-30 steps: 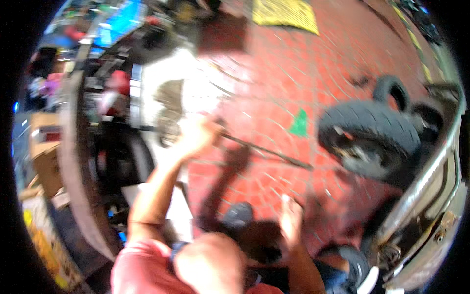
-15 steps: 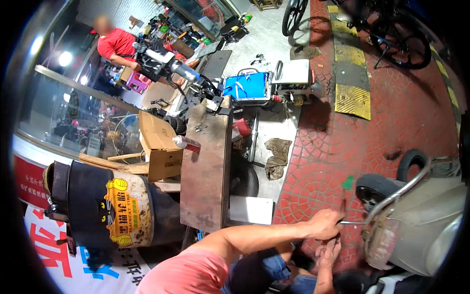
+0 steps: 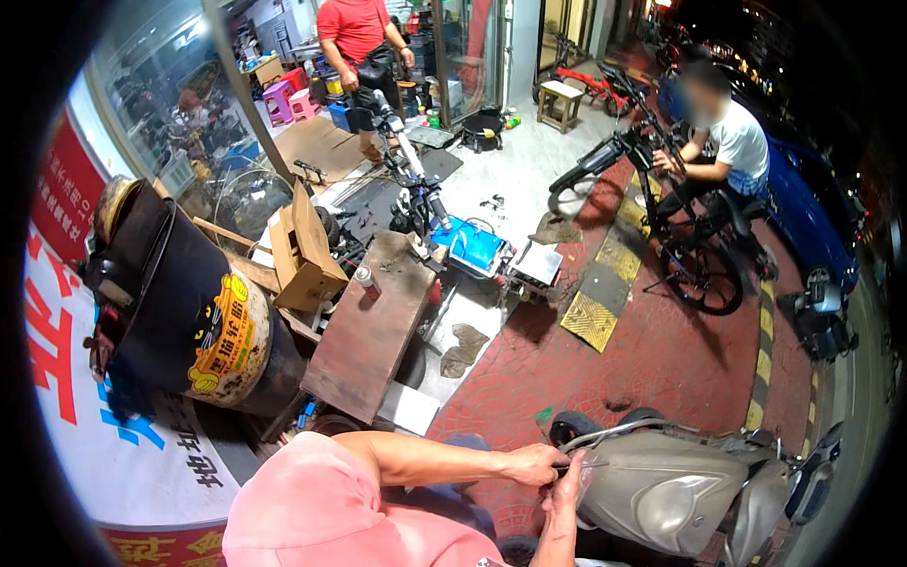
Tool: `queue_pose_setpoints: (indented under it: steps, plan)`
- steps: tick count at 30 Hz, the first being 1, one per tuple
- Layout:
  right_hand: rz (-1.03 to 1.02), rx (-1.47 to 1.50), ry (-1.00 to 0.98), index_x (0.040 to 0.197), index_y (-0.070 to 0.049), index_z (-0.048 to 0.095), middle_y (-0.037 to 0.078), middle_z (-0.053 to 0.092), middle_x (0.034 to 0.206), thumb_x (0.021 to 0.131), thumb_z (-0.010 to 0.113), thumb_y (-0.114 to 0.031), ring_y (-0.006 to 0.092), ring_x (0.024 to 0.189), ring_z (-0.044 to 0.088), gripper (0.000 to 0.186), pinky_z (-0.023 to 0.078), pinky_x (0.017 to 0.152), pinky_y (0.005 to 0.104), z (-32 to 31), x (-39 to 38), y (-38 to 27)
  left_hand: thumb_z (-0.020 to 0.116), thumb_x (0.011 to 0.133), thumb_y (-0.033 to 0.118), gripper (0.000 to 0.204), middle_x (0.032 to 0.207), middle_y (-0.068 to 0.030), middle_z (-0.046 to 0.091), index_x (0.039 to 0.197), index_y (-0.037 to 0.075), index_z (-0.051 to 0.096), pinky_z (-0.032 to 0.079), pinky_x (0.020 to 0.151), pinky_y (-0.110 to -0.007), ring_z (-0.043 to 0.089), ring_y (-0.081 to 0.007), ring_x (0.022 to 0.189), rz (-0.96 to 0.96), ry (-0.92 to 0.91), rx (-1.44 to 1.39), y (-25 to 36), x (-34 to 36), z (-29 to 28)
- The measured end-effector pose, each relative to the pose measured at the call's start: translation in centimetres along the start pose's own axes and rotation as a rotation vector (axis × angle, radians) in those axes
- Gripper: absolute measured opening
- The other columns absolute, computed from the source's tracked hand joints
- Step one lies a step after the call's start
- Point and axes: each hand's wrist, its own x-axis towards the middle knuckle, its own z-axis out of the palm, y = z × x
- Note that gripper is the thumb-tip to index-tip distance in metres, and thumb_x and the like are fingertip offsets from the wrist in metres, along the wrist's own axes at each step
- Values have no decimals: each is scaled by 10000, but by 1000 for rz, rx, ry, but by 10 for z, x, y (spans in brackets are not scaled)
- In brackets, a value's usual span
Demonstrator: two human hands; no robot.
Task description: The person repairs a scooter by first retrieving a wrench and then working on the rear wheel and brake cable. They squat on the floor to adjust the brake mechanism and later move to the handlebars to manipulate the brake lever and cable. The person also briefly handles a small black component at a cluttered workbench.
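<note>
At lower centre my left hand (image 3: 534, 464) is closed round a tool with a thin metal shaft (image 3: 597, 464), which points right towards a grey scooter (image 3: 661, 489). Its handle is hidden in my fist, so the exact kind does not show. My right hand (image 3: 564, 491) comes up from below and meets the left one beside the shaft. Its fingers point upward and look pressed together; what lies between them is too small to make out. Both hands are just left of the scooter's curved metal rail (image 3: 619, 431).
A brown worktable (image 3: 370, 331) with a spray can (image 3: 367, 282) stands ahead left, beside a black barrel (image 3: 208, 312) and a cardboard box (image 3: 302, 260). Loose tyres (image 3: 570, 425) lie behind the scooter. A person in white (image 3: 742, 142) handles a bicycle (image 3: 704, 274); another in red (image 3: 354, 38) stands farther back.
The view has swung, so the scooter shows more fully and the person in white has come into sight. My hands are closer together now; the left keeps its grip on the tool.
</note>
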Motion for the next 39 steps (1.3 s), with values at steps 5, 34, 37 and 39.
queue_pose_setpoints:
  steps: [5, 34, 37, 39]
  plan:
    - [56, -289, 58, 958, -41, 618, 52, 510, 565, 943, 482, -648, 154, 353, 410, 623, 254, 310, 302, -12, -5, -23, 562, 827, 166, 260, 893, -205, 702, 989, -2, 676, 528, 771, -455, 696, -341, 836, 38, -150, 185, 16, 4, -15]
    - [-301, 461, 572, 867, -39, 703, 64, 608, 667, 959, 595, -330, 131, 569, 509, 324, 411, 526, 307, -142, 151, -160, 599, 890, 219, 306, 986, -233, 691, 1132, 45, 668, 541, 807, -461, 676, -393, 926, 453, -732, 908, 191, 488, -181]
    - [-112, 98, 821, 815, -23, 697, 148, 633, 682, 947, 598, -332, 184, 586, 557, 350, 437, 546, 368, -162, 148, -209, 582, 900, 211, 300, 1021, -229, 691, 1130, 36, 661, 539, 823, -459, 674, -397, 939, 523, -828, 931, 235, 556, -130]
    - [-176, -91, 831, 783, -2, 677, 169, 589, 632, 936, 599, -359, 233, 563, 539, 396, 430, 566, 422, -176, 136, -214, 572, 899, 252, 361, 1108, -219, 682, 1177, 32, 645, 539, 863, -449, 663, -385, 1016, 631, -935, 1135, 270, 592, -89]
